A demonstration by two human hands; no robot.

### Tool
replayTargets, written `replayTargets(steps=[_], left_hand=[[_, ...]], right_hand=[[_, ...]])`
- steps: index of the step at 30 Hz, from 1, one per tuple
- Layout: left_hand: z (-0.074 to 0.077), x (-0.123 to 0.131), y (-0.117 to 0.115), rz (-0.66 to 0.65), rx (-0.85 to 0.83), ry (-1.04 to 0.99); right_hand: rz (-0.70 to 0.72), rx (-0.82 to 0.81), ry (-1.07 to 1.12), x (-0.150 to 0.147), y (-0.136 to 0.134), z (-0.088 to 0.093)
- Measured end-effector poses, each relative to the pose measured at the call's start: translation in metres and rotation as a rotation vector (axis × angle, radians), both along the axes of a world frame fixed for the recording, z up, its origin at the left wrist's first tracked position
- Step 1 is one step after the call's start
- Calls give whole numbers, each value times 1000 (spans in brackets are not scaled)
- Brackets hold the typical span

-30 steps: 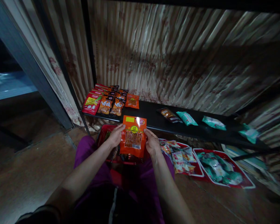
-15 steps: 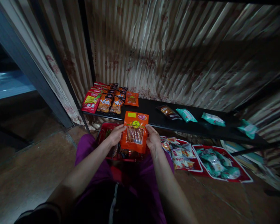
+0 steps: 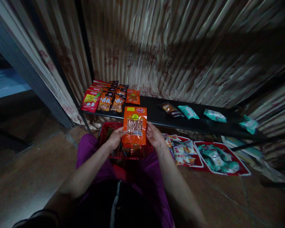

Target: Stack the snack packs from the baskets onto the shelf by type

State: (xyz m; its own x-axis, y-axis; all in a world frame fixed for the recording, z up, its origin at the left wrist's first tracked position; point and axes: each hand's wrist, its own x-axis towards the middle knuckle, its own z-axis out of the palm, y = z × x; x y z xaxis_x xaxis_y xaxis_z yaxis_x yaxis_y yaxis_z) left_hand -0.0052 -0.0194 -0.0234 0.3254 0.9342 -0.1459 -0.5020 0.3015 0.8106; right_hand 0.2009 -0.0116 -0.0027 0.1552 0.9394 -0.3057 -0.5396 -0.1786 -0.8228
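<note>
An orange snack packet [image 3: 135,126] with a clear window is held upright before the black shelf [image 3: 152,109]. My left hand [image 3: 117,138] pinches its left edge, and my right hand [image 3: 154,134] has the right edge between thumb and fingers. Below the packet, a red basket [image 3: 104,129] holds more packets, partly hidden by my hands. A similar orange packet [image 3: 133,97] lies on the shelf behind, beside orange-and-black snack bags [image 3: 118,103] and red snack bags [image 3: 91,99] laid in rows.
Farther right on the shelf lie a brown packet [image 3: 170,109] and several green packets [image 3: 188,112]. On the floor below stand a basket of red-and-white packets [image 3: 180,155] and a red basket [image 3: 245,171] of green packets. A black shelf post [image 3: 85,41] rises at the left.
The held orange packet has moved slightly up and left in view, with both hands still on it. The whole view has shifted a little.
</note>
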Motion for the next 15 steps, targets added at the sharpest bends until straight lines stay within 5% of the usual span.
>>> replayTargets(steps=[5, 15], left_hand=[[-4, -5, 15, 62, -13, 6], [-4, 5, 19, 113, -28, 40]], right_hand=[[141, -79, -52, -6, -29, -17], [127, -21, -101, -23, -62, -30]])
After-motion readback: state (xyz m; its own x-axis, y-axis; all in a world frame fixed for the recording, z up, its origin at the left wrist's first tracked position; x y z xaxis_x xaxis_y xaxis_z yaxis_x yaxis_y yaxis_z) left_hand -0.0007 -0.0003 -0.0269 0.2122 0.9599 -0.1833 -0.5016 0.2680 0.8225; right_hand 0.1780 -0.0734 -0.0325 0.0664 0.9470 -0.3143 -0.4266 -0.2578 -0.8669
